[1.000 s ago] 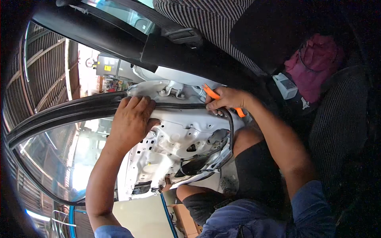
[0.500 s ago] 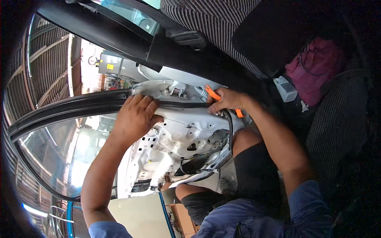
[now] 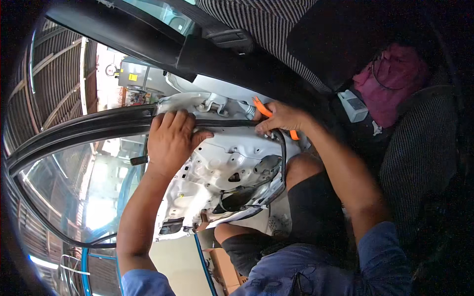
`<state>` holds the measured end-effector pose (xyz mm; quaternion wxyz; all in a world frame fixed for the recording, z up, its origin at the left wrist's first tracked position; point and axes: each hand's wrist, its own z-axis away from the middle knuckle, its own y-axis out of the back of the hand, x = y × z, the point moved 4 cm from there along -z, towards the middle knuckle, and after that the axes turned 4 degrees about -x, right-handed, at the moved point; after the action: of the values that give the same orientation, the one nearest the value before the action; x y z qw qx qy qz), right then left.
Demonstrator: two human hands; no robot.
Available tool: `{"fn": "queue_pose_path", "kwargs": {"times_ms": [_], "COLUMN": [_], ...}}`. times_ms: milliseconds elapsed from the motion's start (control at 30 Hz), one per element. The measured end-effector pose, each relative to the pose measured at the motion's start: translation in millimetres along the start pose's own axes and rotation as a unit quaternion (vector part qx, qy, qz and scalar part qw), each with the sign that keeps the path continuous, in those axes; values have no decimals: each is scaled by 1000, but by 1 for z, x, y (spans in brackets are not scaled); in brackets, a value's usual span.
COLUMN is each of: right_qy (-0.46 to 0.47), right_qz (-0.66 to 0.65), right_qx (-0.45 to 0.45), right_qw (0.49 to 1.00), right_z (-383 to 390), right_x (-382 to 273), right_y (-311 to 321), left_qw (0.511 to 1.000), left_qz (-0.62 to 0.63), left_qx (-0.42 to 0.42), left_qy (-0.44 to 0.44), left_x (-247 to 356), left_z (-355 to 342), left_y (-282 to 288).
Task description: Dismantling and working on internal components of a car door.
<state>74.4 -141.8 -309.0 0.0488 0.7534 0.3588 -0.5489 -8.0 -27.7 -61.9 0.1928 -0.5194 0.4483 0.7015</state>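
A white car door (image 3: 217,170), its inner panel bare and full of holes, stands before me. Along its edge runs a black rubber weatherstrip (image 3: 227,123), which curves down the door's right end. My left hand (image 3: 173,140) is closed over the strip, fingers on top and thumb stretched along the panel. Farther right, my right hand (image 3: 281,121) grips an orange pry tool (image 3: 261,107), whose ends stick out on both sides of the hand. Its thumb and fingertips also press at the strip near the corner.
A metal hinge bracket (image 3: 215,103) sits just beyond the strip. Striped seats (image 3: 419,148) flank the dark car floor, with a maroon cloth (image 3: 395,84) and a white box-like container (image 3: 353,106) on it. My knees (image 3: 303,167) are close to the door.
My left hand has shifted slightly right with the view, its thumb reaching farther along the panel. The right hand still holds the pry tool at the strip's corner, tilted a little differently.
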Motion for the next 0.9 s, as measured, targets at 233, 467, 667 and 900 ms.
{"fn": "queue_pose_path", "kwargs": {"times_ms": [233, 467, 667, 900], "right_qy": [-27, -19, -25, -1], "right_qz": [47, 31, 21, 77], "right_qx": [-8, -15, 26, 13], "right_qw": [998, 999, 999, 997], "right_z": [-3, -10, -9, -14], "right_x": [5, 21, 27, 24], "right_y": [-2, -3, -4, 0], "left_qw": [999, 999, 992, 977], "left_qz": [13, 6, 58, 171], "left_qx": [1, -22, -109, -129], "left_qy": [-31, -35, -4, 16], "left_x": [-3, -2, -5, -27], "left_z": [-7, -5, -13, -14], "left_y": [-2, -16, 3, 29]}}
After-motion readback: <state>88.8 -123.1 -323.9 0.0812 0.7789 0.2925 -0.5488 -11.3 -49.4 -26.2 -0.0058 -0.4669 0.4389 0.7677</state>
